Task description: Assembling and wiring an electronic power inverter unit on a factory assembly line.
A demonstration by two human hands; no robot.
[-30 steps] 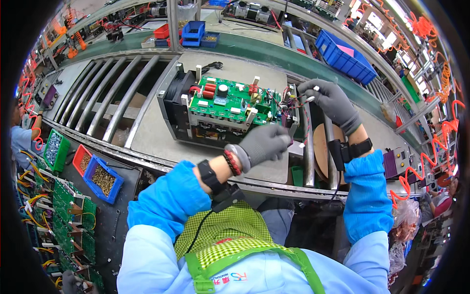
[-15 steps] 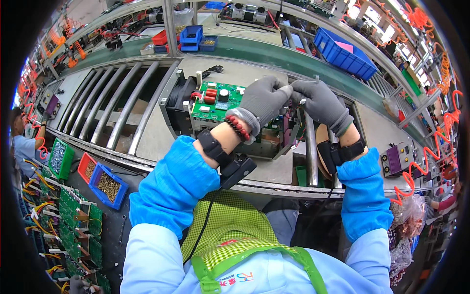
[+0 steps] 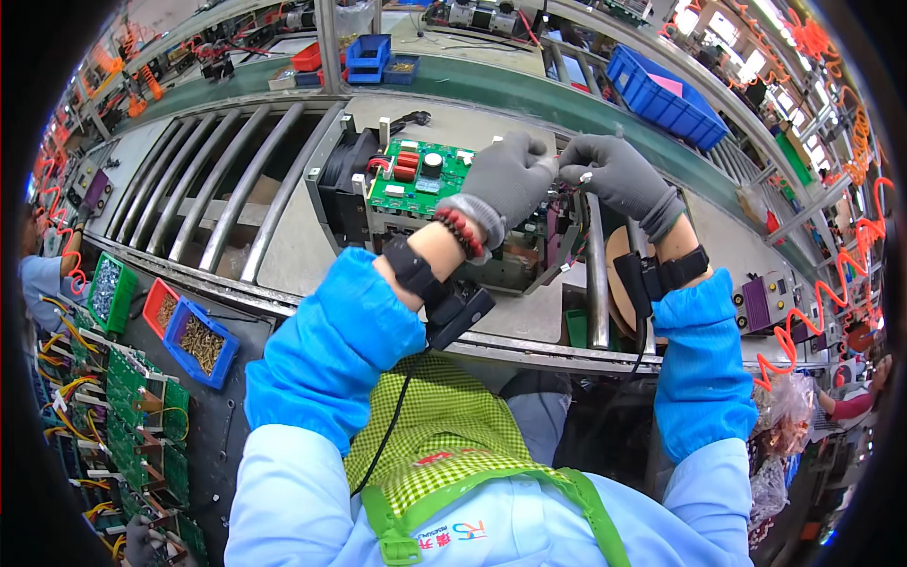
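Grey-gloved left hand (image 3: 511, 181) and right hand (image 3: 624, 178) arch inward, fingertips bunched (gripping or not, I can't tell), over a circuit unit (image 3: 416, 181) lying nine-to-three lengthwise, black end (image 3: 346, 180) at nine.

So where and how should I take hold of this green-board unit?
I'd take the unit by its upright end frames, from left and right: they flank the green board, whose raised components make a poor grip. Your left hand hides part.

At roller conveyor (image 3: 597, 283), our gray-gloved left hand (image 3: 513, 181) and right hand (image 3: 622, 181) nearly meet at right end of green circuit board (image 3: 420, 180), white connector (image 3: 585, 178) showing at right hand's fingers; blue bin (image 3: 224, 366) of brass-colored fasteners (image 3: 200, 343) sits at our left.
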